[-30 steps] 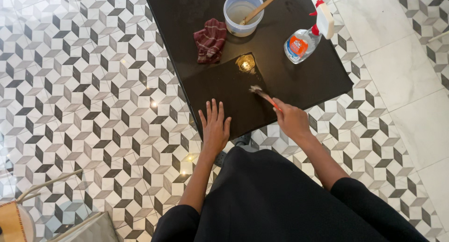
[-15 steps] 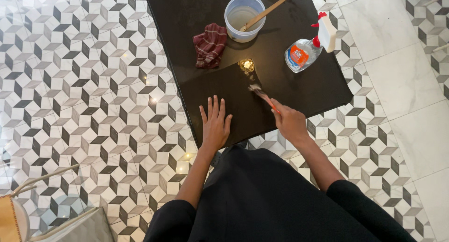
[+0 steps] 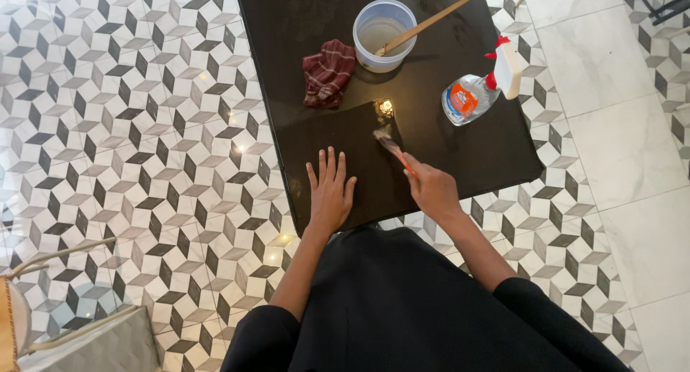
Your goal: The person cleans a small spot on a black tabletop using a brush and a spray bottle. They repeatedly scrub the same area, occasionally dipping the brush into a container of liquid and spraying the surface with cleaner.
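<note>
Brushing dark sheet (image 3: 338, 145) on bench (image 3: 460, 149), just below red cloth (image 3: 327, 71): right hand (image 3: 431, 189) clamps brush (image 3: 392, 145); left hand (image 3: 330, 192) spread flat (best kept pressing, strokes light).

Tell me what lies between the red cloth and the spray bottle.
In the head view, between the red cloth and spray bottle: only bare black tabletop; the plastic tub sits farther back.

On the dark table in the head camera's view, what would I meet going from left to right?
Left hand lying flat on the dark sheet → red striped cloth → clear plastic tub → right hand holding a brush → spray bottle.
</note>
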